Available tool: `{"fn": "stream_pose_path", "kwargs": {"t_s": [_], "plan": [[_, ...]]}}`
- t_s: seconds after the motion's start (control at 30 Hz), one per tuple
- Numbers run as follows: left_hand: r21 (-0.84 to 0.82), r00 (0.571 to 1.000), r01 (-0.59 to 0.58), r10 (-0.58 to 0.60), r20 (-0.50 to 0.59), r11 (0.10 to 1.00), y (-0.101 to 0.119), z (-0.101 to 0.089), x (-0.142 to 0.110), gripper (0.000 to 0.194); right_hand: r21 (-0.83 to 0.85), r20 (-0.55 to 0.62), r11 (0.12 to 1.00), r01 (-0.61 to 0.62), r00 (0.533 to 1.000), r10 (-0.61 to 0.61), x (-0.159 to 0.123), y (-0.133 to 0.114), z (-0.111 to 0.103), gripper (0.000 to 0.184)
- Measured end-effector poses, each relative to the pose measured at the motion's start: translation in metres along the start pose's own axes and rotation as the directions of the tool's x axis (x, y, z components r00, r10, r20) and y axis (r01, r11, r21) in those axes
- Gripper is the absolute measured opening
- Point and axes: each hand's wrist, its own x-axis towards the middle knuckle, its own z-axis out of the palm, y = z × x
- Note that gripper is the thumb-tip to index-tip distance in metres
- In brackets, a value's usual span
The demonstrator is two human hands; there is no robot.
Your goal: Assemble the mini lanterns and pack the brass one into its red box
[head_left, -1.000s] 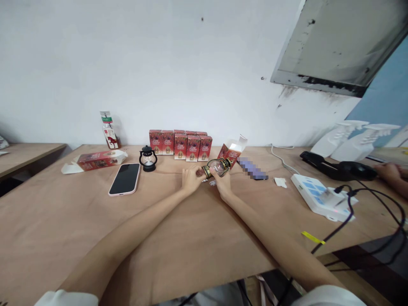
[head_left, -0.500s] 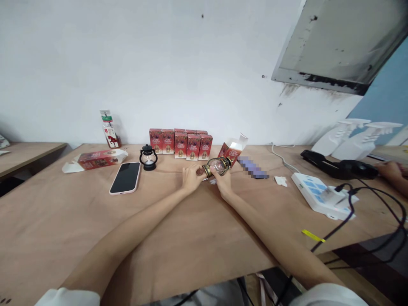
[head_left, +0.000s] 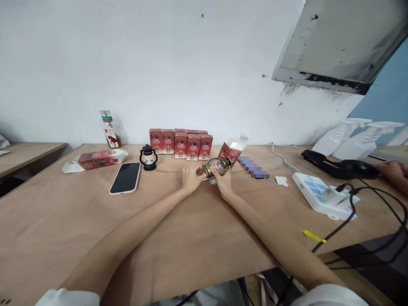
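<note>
Table: plain wooden top (head_left: pixel 178 255), a bit scuffed, shoved up against the wall.
Yellow strip: little bright one (head_left: pixel 314 236) near the front edge, over on the right, touching a black cable.
Power strip: chunky white and blue (head_left: pixel 307 187), white adapter (head_left: pixel 333 196) plugged in, black cables looping off it.
Phone: pink-edged, dark screen up (head_left: pixel 125 178), lying flat left of the hands.
Left hand: fingers (head_left: pixel 192 178) curled in close around the base end of the lantern.
Right hand: wrapped around the lantern's middle (head_left: pixel 224 182), thumb over the glass.
Bronze lantern: the thing being handled (head_left: pixel 218 165), between both hands and tipped nearly onto its side, base toward the left hand, top off to the right.
Paper scrap: small white bit (head_left: pixel 281 181) between the power strip and a blurred-out purple item (head_left: pixel 253 168).
Black lantern: standing upright (head_left: pixel 148 160) just beyond the phone.
Red boxes: one lying down with its ends open (head_left: pixel 100 159), one tilted right behind the bronze lantern, white flap up (head_left: pixel 236 151), plus a tidy upright cluster (head_left: pixel 180 145) near the wall.
Far right: somebody else's hand (head_left: pixel 393 171) by a long black object (head_left: pixel 338 167), two white spray bottles (head_left: pixel 333 138) behind.
Back left: labelled bottle (head_left: pixel 111 136), upright.
Wall: pale, few marks (head_left: pixel 159 63).
</note>
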Motion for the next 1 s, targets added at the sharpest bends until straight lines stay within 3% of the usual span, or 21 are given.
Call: {"fn": "stream_pose_path", "kwargs": {"t_s": [0.47,1.0], "plan": [[-0.009,0.999,0.040,-0.040,0.026,0.999,-0.0003,0.0017,0.0013,0.004,-0.030,-0.030,0.999,0.014,0.999,-0.015,0.0004,0.0018,-0.0011,0.041],[0.042,1.000,0.001,-0.002,0.028,0.999,-0.0020,0.0029,0.0013,0.004,-0.033,-0.005,0.999,0.033,0.999,-0.033,0.0004,0.0015,-0.0012,0.039]]}}
